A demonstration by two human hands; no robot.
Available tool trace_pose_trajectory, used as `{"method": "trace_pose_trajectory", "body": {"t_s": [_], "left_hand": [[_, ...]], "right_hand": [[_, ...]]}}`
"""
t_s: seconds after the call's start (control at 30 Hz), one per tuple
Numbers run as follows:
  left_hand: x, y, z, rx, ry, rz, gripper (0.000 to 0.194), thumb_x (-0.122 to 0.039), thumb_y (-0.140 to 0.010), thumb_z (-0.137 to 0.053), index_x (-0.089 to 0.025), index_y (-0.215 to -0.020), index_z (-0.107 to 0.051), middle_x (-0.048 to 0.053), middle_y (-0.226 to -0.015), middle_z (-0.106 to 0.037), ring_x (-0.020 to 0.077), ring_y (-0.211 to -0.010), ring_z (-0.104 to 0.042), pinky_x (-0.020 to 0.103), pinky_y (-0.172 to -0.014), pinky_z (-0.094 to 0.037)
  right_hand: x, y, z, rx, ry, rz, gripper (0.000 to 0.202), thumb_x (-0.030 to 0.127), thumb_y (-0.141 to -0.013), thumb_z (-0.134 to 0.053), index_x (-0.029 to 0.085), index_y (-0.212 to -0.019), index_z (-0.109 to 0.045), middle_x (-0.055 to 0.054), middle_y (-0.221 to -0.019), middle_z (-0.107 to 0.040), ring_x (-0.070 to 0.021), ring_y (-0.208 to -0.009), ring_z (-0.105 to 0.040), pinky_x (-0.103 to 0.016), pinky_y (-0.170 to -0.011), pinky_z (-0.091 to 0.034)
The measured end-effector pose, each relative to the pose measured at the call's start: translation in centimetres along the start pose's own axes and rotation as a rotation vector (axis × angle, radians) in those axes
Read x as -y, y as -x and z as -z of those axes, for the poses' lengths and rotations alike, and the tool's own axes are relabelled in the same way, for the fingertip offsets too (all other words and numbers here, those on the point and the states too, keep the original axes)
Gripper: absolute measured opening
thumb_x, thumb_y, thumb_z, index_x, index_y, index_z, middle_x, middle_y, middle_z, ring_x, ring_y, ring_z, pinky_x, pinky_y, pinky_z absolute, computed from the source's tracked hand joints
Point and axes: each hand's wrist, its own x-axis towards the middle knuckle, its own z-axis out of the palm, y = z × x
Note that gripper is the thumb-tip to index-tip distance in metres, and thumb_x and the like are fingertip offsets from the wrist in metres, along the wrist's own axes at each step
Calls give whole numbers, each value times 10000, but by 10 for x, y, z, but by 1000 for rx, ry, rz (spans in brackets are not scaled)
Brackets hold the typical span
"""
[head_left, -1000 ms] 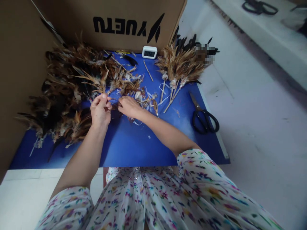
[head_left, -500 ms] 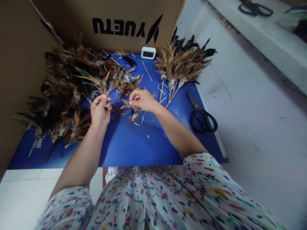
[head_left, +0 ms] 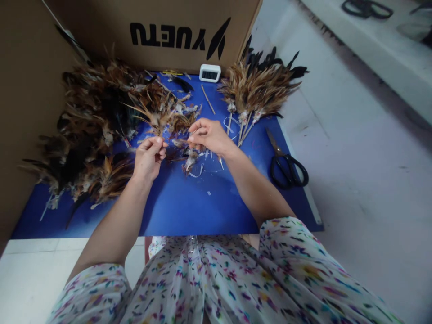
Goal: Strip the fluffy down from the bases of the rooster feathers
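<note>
My left hand (head_left: 148, 155) is closed in a pinch at the base of a small bunch of tan feathers (head_left: 154, 118), whose tips fan up and to the left. Across from it, my right hand (head_left: 211, 137) is also pinched. What lies between its fingertips is too small to make out. Below that hand, a feather tuft (head_left: 191, 161) and a loop of white strip (head_left: 197, 173) lie on the blue tabletop (head_left: 189, 207). A thin pale sliver (head_left: 221, 163) shows just under the right wrist.
A large heap of brown and black feathers (head_left: 91, 117) covers the left side. Feather bunches on sticks (head_left: 259, 85) lie at the back right, near a small white digital clock (head_left: 209, 73). Black-handled scissors (head_left: 288, 171) rest by the right edge. A cardboard box (head_left: 111, 27) walls the back.
My left hand has shifted slightly right with the feathers. My right hand has moved a little right and up, and the thin pale sliver now shows beneath its wrist.
</note>
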Motion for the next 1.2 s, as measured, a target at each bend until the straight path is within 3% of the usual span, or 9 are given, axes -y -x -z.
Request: {"method": "trace_pose_trajectory", "body": {"t_s": [0.23,0.53,0.73,0.87,1.2], "left_hand": [[5,6,-4,96,-46,56,295,-240,-570,-882,-157,-653,-611,-5,-676,-671,47,-472,-510,145,-404,-369],[5,5,-4,43,-22,79,277,-197,-549,-876,-153,-652,-622,10,-774,-705,50,-481,-543,149,-394,-381],[8,6,-4,135,-53,106,274,-207,-548,-881,-148,-657,-636,1,-728,-688,30,-390,-476,161,-372,-369],[10,7,-3,180,-55,156,292,-215,-520,-906,-142,-649,-655,-17,-608,-632,49,-400,-505,158,-379,-386],[12,8,-5,158,-85,212,306,-236,-521,-916,-129,-660,-666,16,-595,-665,83,-540,-621,139,-489,-488]], "right_hand": [[9,5,3,23,-21,39,192,92,-773,-700,170,-866,-551,21,-635,-668,-131,-610,-680,-218,-512,-512],[13,7,9,41,-20,71,210,119,-749,-741,170,-848,-563,14,-635,-678,-121,-595,-667,-226,-525,-519],[14,10,10,111,-39,69,235,157,-744,-770,165,-873,-573,12,-671,-689,-128,-633,-689,-223,-547,-538],[13,10,10,122,-45,61,235,150,-746,-766,161,-882,-574,5,-687,-693,-129,-639,-690,-222,-553,-538],[13,10,10,153,-48,43,228,120,-743,-761,153,-879,-581,11,-672,-695,-121,-612,-689,-202,-530,-539]]}}
